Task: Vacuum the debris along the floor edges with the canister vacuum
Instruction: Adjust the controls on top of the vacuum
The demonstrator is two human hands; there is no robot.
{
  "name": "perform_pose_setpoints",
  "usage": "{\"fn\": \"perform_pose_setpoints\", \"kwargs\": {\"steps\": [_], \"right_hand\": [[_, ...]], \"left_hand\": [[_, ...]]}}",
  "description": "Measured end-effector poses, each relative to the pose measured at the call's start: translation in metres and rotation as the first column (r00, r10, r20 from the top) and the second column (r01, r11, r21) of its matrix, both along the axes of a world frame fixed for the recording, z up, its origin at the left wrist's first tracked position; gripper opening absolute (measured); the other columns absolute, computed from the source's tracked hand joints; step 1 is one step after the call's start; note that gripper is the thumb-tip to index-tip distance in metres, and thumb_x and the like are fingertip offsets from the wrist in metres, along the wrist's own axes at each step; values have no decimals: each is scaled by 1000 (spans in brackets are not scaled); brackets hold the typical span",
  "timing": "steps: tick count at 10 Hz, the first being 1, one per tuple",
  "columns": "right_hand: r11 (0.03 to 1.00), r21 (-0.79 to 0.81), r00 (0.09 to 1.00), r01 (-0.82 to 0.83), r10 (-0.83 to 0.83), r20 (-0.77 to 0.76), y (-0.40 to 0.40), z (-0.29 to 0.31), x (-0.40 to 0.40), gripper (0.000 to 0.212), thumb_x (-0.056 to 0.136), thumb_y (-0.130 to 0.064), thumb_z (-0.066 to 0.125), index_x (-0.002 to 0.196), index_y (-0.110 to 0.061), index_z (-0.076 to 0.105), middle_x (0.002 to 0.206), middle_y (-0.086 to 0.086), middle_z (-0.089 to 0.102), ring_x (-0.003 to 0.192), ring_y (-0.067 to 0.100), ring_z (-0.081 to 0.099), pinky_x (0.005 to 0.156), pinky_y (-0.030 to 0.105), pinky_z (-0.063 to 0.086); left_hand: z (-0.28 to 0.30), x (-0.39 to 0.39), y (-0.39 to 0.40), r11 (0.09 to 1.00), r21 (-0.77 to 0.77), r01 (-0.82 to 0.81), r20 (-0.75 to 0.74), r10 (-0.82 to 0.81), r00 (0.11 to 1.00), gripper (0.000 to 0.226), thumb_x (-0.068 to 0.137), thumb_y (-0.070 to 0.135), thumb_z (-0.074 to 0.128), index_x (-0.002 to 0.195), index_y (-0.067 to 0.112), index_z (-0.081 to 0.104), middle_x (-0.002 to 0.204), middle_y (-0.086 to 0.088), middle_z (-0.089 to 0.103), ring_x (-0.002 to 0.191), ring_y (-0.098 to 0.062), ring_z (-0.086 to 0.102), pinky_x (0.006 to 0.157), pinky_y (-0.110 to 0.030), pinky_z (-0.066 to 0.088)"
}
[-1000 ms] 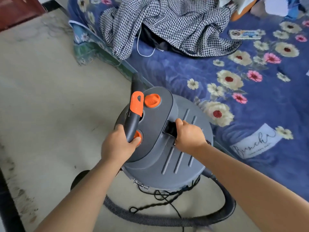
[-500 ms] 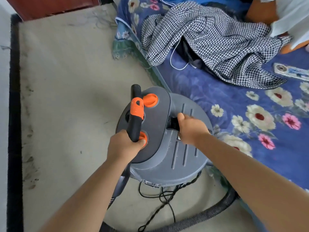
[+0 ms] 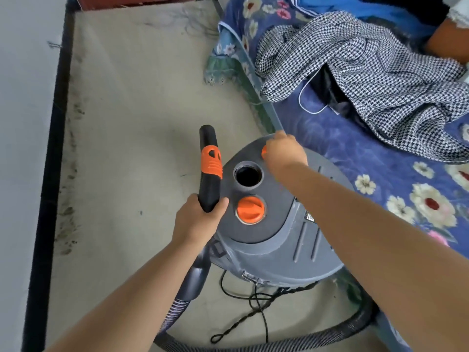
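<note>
Leftward, bare floor (image 3: pixel 132 118) to skirting (image 3: pixel 50 148); left hand (image 3: pixel 196 222) gripping nozzle (image 3: pixel 209 174), right hand (image 3: pixel 284 151) pinching orange cap (image 3: pixel 264 151).

A pale beige floor (image 3: pixel 132 102) fills the middle of the room, smudged with dark dirt marks along its left edge. Left of the floor runs a black skirting strip (image 3: pixel 50 148) under a plain white wall (image 3: pixel 22 110). At the floor's far end stands reddish-brown wooden furniture (image 3: pixel 132 1). Right of the floor lies a blue floral bedspread (image 3: pixel 330 138), with a black-and-white houndstooth cloth (image 3: pixel 380 72) crumpled on it, in soft even daylight
</note>
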State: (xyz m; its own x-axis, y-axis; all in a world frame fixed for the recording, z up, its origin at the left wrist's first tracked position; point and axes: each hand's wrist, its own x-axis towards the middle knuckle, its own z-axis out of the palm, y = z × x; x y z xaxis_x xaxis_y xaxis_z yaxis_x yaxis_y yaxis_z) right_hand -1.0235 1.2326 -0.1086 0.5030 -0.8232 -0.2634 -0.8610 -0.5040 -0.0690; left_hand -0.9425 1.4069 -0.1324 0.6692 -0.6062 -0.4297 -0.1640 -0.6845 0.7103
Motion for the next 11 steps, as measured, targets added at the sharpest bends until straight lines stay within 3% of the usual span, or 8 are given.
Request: {"fn": "perform_pose_setpoints", "kwargs": {"steps": [3, 5, 6, 7, 8, 9, 10, 11], "right_hand": [[978, -172, 989, 119, -133, -71, 2, -17, 14, 34, 92, 2, 41, 125, 6, 49, 127, 24, 43, 120, 38, 39, 92, 40, 41], [952, -214, 972, 219, -231, -32, 3, -21, 18, 33, 95, -8, 40, 122, 4, 55, 125, 26, 47, 116, 41, 47, 93, 41, 42], [942, -187, 958, 277, -286, -21, 5, -16, 19, 33, 95, -10, 41, 122, 4, 56, 125, 26, 48, 117, 41, 48, 93, 41, 42], [939, -141, 944, 315, -325, -57, 18, -11, 28, 41, 96, -11, 43, 134, 3, 42, 133, 23, 39, 124, 39, 42, 99, 41, 37], [970, -125, 972, 208, -220, -84, 59, -9, 39, 46, 90, -10, 50, 133, -2, 37, 136, 18, 33, 124, 39, 41, 97, 44, 38], [997, 2, 995, -81, 81, 52, 122, -18, 48, 33, 91, -13, 48, 121, -1, 48, 126, 18, 45, 115, 39, 46, 92, 40, 38], [926, 212, 904, -312, 221, 367, 195, -23, 58, 28, 90, -11, 52, 111, 4, 63, 108, 20, 64, 104, 32, 57, 86, 25, 37], [716, 599, 894, -358, 77, 442, 265, -17, 75, 50, 92, -41, 46, 109, 4, 61, 105, 21, 65, 90, 22, 58, 83, 28, 40]], "left_hand": [[-5, 40, 19, 999, -34, -12, -37, 11, 999, 30, 84, 36, 61, 89, 10, 48, 70, -5, 57, 66, -25, 62, 50, -23, 42], [0, 62, 40, 993, -43, -114, -77, 110, 991, 33, 85, 36, 61, 94, 7, 48, 76, -9, 59, 71, -31, 64, 56, -30, 46], [5, 74, 52, 983, -56, -174, -124, 166, 978, 33, 85, 35, 61, 95, 6, 48, 71, -7, 57, 67, -31, 63, 62, -34, 50], [11, 85, 63, 975, -50, -217, -121, 209, 970, 32, 86, 35, 60, 94, 7, 47, 77, -9, 58, 78, -33, 65, 70, -37, 51], [20, 100, 80, 957, -63, -283, -147, 271, 951, 30, 87, 34, 59, 95, 9, 45, 83, -9, 57, 86, -33, 64, 74, -39, 51], [34, 112, 107, 868, -119, -482, -317, 426, 847, 31, 88, 34, 58, 102, 9, 46, 86, -8, 57, 83, -28, 64, 73, -39, 53], [40, 138, 137, 624, -65, -779, -570, 617, 542, 30, 90, 35, 56, 108, 13, 44, 81, -2, 52, 66, -16, 57, 58, -28, 48], [45, 165, 177, 445, 66, -893, -684, 671, 284, 39, 95, 40, 45, 118, 8, 46, 77, -1, 48, 60, -15, 49, 50, -27, 39]]}}
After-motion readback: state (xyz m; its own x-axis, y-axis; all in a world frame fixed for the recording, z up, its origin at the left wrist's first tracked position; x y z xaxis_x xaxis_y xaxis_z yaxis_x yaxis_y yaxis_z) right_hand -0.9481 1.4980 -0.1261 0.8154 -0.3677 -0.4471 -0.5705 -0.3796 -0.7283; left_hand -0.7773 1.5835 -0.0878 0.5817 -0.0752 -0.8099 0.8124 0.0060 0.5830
